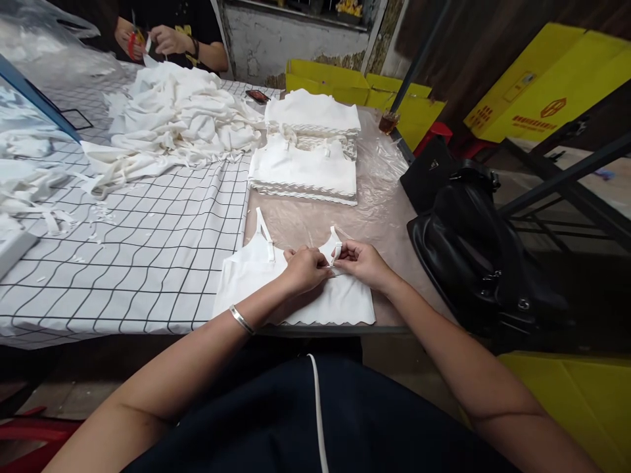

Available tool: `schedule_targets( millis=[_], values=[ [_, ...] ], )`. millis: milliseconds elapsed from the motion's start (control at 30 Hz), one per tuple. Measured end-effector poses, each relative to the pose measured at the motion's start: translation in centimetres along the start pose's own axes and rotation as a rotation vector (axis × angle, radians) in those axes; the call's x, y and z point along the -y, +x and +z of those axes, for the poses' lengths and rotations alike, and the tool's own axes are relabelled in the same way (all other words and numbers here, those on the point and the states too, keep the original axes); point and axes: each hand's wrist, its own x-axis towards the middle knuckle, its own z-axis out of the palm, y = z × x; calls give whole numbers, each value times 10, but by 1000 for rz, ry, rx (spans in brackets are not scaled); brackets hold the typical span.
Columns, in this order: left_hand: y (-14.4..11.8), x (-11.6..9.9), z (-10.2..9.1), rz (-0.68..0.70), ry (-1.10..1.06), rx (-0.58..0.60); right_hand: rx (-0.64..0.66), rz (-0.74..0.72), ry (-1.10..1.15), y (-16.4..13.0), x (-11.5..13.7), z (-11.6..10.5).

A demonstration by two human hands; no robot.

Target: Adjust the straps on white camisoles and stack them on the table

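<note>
A white cropped camisole (246,282) lies flat at the table's front edge, its wavy hem towards me. My right hand (365,264) pinches the right shoulder strap (337,249) low down, where it meets the neckline. Close beside it, my left hand (308,268) rests on the camisole with its fingers closed on the fabric at the neckline; its fingertips are partly hidden. The left shoulder strap (265,231) stretches loose over the table. Just beyond the camisole sits a neat stack of similar white tops (303,171), with another folded stack (315,110) behind it.
A loose heap of white garments (177,115) covers the checked cloth (162,263) at left. Across the table, another person's hands (167,41) hold red-handled scissors (132,45) and a white strip. A black bag (468,243) and a drinking glass (388,122) are at right.
</note>
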Motion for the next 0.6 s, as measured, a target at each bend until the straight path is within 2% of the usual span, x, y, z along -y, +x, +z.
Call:
schedule_targets(
  millis=[100,233,400,533,600],
  values=[
    [1,0,0,4,-7,5,-22,9,-2,0,2,-2],
    [0,1,0,12,-4,-7,16,17,-41,-1,1,-4],
    [2,2,3,13,5,-13,23,11,-43,0,-1,3],
    [4,2,3,5,38,-15,-48,49,53,-1,2,13],
    [-3,0,3,19,123,-65,-91,91,116,-2,5,16]
  ],
)
